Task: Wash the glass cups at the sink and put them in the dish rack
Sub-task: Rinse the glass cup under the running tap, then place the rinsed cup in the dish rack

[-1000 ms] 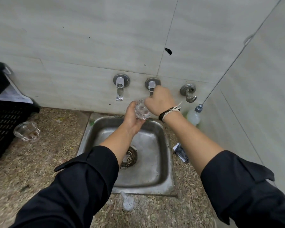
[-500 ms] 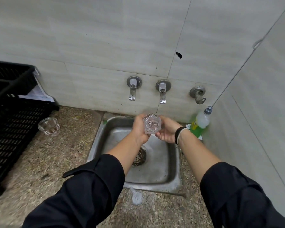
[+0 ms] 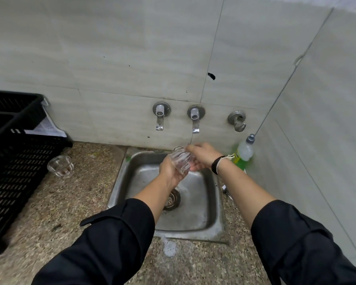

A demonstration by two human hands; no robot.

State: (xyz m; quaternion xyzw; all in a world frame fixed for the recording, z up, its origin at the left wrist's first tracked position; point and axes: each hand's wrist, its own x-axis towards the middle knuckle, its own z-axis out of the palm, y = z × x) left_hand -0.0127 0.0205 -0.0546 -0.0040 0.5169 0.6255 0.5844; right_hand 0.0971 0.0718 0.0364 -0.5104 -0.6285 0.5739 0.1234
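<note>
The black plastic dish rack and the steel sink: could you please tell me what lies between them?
In the head view, a clear glass cup stands on the speckled stone counter between them.

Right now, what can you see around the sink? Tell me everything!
cup: 1, clear ribbed glass, held over the sink
second cup: 1, clear glass, on the counter beside the rack
rack: 1, black, left on the counter
sink: 1, steel, set in the counter
taps: 3, silver, on the wall
bottle: 1, clear with grey cap, right corner
counter: 1, speckled stone
left hand: grips the cup
right hand: holds the cup
</note>
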